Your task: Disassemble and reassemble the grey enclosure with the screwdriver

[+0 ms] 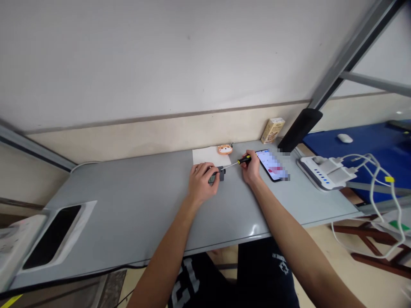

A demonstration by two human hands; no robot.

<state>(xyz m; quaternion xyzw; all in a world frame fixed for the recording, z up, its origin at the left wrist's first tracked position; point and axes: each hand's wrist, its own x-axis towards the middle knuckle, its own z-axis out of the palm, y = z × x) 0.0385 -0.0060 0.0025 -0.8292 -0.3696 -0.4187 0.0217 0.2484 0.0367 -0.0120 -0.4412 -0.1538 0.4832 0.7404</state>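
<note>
At the bench (144, 214), left hand (202, 182) pinches a dark gadget (222, 174), right hand (251, 168) grips a screwdriver (244, 160); kinda slanted, so it might slip.

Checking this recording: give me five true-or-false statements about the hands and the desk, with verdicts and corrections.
1. The right hand holds a screwdriver. True.
2. The left hand holds a computer mouse. False: it holds a small dark device.
3. A phone with a lit screen lies to the right of the right hand. True.
4. The carton stands left of the orange animal-faced item. False: it stands to the right of it.
5. The screwdriver's handle is plain red. False: it is black and yellow.
</note>
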